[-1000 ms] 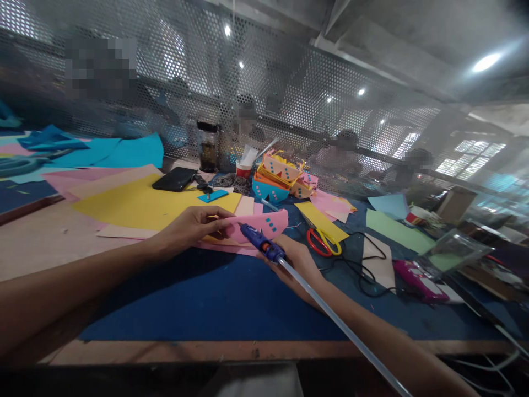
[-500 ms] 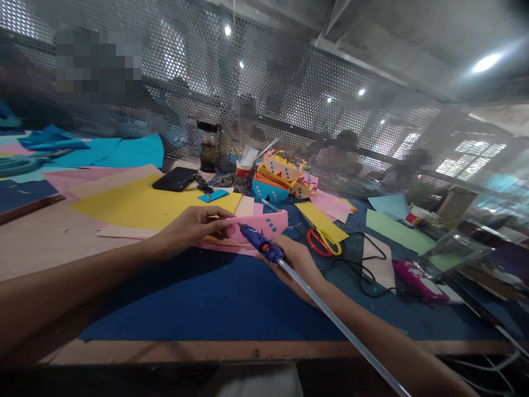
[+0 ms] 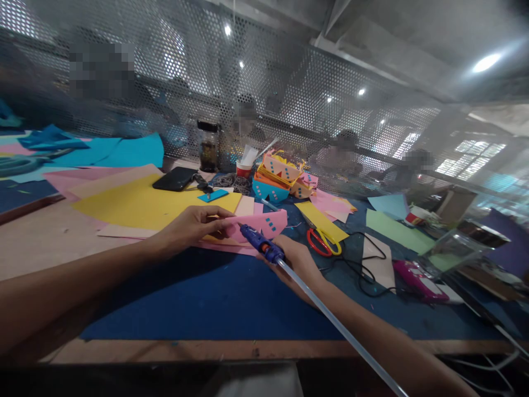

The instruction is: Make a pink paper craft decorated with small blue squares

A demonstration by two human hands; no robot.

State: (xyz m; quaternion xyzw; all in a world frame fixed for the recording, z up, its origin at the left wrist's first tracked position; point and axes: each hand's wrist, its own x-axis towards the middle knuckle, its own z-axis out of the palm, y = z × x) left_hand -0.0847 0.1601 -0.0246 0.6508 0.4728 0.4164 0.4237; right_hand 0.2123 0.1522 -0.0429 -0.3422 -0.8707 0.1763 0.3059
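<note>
Between its thumb and fingers, my left hand (image 3: 198,225) pinches the left end of a pink paper piece (image 3: 276,221) with small blue squares on it. My right hand (image 3: 295,263) is wrapped round a blue glue gun (image 3: 261,242), and a long clear glue stick (image 3: 343,326) sticks out of its back end toward the lower right. The gun's nozzle points up and left, at the pink piece close to my left fingertips. Whether the tip touches the paper I cannot tell. Yellow paper (image 3: 136,205) and pink sheets lie under and behind my left hand.
Red and yellow scissors (image 3: 324,242) lie right of my hands, near a black cable (image 3: 360,270) and a magenta device (image 3: 419,281). Behind are decorated paper pieces (image 3: 270,190), a cup (image 3: 243,168), a dark jar (image 3: 208,146) and a black phone (image 3: 173,179). A clear container (image 3: 454,251) is at right.
The clear container at the right has been tipped more upright, its brownish lid now showing. Both my hands, the gun and the pink piece have barely moved.
</note>
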